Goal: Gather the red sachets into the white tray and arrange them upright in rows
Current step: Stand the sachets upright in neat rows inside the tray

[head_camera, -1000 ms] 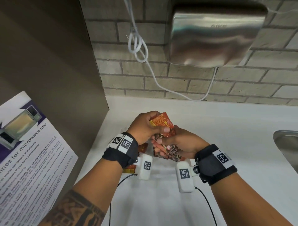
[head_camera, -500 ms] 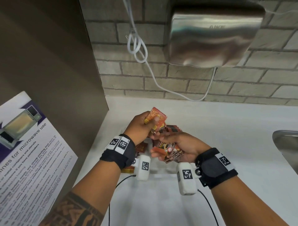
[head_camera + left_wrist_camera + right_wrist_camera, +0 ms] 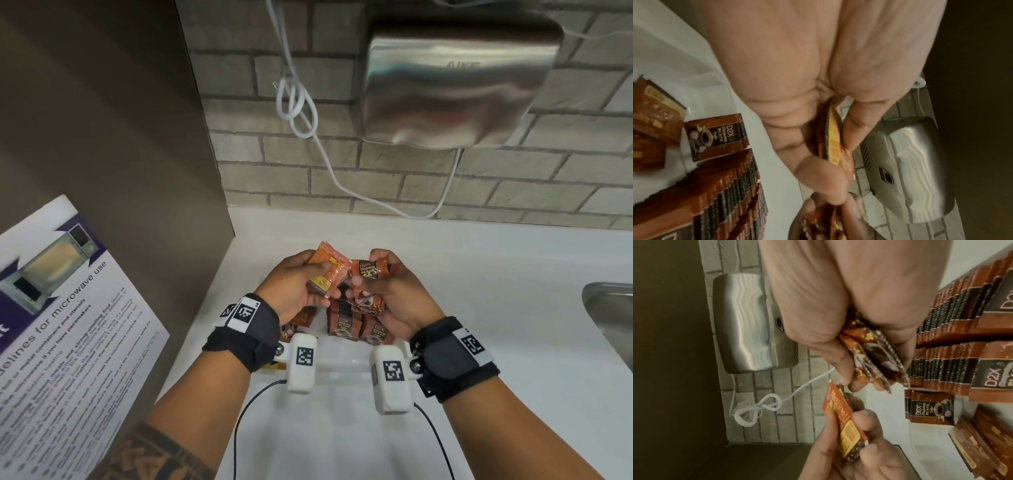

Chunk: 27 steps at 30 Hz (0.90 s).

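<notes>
I log two packed upright rows of red sachets (image 3: 346,323) in the white tray (image 3: 342,363); loose ones lie flat beside them. Above the tray, left hand (image 3: 294,284) pinches several sachets, right hand (image 3: 394,294) clasps a bunch. Mostly done, I judge.

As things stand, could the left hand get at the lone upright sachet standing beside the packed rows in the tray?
Probably not yet. The left hand already grips a sachet, so its grip is occupied. The path itself looks open: the lone upright sachet stands just below that hand in the white tray, uncovered.
</notes>
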Tool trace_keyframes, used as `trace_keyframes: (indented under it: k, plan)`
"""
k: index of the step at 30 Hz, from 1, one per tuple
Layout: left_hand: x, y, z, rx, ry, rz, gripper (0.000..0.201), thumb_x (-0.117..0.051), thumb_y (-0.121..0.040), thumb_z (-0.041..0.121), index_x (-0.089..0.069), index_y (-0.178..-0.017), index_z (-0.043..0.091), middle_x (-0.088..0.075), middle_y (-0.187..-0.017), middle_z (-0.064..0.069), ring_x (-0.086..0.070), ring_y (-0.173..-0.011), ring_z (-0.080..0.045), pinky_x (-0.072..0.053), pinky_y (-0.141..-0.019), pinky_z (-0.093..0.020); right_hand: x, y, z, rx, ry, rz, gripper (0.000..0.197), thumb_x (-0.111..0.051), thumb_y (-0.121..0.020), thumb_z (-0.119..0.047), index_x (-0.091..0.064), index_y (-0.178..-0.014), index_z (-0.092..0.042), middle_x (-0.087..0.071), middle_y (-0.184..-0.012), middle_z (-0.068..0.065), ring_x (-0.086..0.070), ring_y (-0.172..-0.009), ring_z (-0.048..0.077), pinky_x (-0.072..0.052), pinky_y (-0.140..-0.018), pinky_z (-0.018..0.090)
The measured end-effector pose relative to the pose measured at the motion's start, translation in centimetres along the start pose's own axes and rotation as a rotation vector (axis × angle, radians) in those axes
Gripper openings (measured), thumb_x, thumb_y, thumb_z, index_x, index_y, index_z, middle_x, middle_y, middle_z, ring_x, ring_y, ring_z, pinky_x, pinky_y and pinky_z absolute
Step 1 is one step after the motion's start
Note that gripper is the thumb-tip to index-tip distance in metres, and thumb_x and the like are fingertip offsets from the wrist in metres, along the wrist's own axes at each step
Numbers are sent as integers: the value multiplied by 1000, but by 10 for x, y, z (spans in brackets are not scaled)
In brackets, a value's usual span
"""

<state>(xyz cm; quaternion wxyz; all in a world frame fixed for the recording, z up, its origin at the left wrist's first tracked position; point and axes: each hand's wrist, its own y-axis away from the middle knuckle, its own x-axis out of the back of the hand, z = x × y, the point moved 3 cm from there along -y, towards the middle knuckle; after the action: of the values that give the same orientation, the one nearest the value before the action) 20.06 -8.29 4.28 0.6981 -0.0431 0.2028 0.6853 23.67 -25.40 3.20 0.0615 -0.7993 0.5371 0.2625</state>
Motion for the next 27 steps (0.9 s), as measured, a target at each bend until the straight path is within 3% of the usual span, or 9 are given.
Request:
trace_keyframes:
  k: [2, 5, 9, 12, 17, 21, 24, 26, 27]
  plan:
    - [-5, 5, 0, 29, 57, -75, 18, -55, -97, 6, -62, -113, 5, -68, -92, -21, -69, -65, -28, -55, -48, -27, 1, -2, 0, 26, -16, 12, 42, -68, -75, 14, -51, -98, -15, -65, -94, 21, -66, -74, 31, -56, -73, 42]
    - [-7, 9, -4, 68, 137, -152, 40, -59, -88, 11, -56, -126, 0, -62, -111, -31, -71, -67, -29, -56, -50, -27, 2, -5, 2, -1, -106, 48, 23, -66, -87, 1, -55, -96, -18, -64, -108, 22, -64, -92, 36, -50, -89, 53]
    - [-8, 7, -10, 83, 149, -188, 37, -58, -91, 12, -57, -126, 3, -65, -118, -26, -74, -80, -33, -60, -57, -30, 2, -8, 8, -109, -260, 81, 8, -54, -97, -9, -55, -96, -16, -60, -98, 19, -62, -87, 34, -50, -85, 48]
    - [-10, 5, -12, 73, 68, -167, 26, -55, -97, 10, -60, -123, 9, -71, -112, -18, -74, -86, -33, -62, -59, -31, -3, -7, 7, -186, -381, 23, 21, -46, -87, 1, -54, -100, -13, -59, -108, 23, -60, -100, 39, -46, -97, 54]
    - [-5, 0, -13, 27, -39, -132, 21, -52, -102, 10, -60, -121, 12, -72, -114, -15, -74, -91, -32, -61, -60, -30, 2, -10, 0, -183, -302, -3, 51, -37, -76, 28, -56, -93, -17, -64, -113, 22, -64, -103, 41, -55, -81, 54]
    - [2, -3, -11, 12, 75, -32, 20, -53, -101, 8, -60, -119, 6, -72, -109, -19, -74, -94, -33, -62, -64, -30, 9, -13, -1, -111, -218, 91, 48, -47, -83, 27, -58, -100, -17, -68, -106, 19, -66, -96, 33, -54, -86, 51]
    - [3, -4, -9, -6, 110, 15, 21, -59, -98, 10, -62, -119, 6, -74, -102, -13, -74, -92, -28, -61, -63, -29, 5, -13, 1, -68, -46, 65, 33, -74, -83, -3, -57, -108, -17, -62, -82, 15, -63, -67, 24, -54, -67, 42]
    - [1, -6, -10, -26, 48, 11, 29, -64, -95, 14, -62, -122, 5, -73, -106, -13, -73, -94, -26, -60, -63, -29, 1, -13, 5, -84, 152, 13, 52, -89, -70, -23, -60, -111, -15, -64, -79, 13, -64, -66, 23, -54, -67, 39]
    - [0, -7, -11, -34, 14, 8, 32, -66, -94, 16, -62, -124, 5, -72, -111, -14, -73, -96, -25, -59, -63, -29, -2, -14, 6, -76, 212, -2, 54, -90, -69, -24, -61, -113, -12, -68, -82, 12, -67, -71, 24, -56, -70, 40]
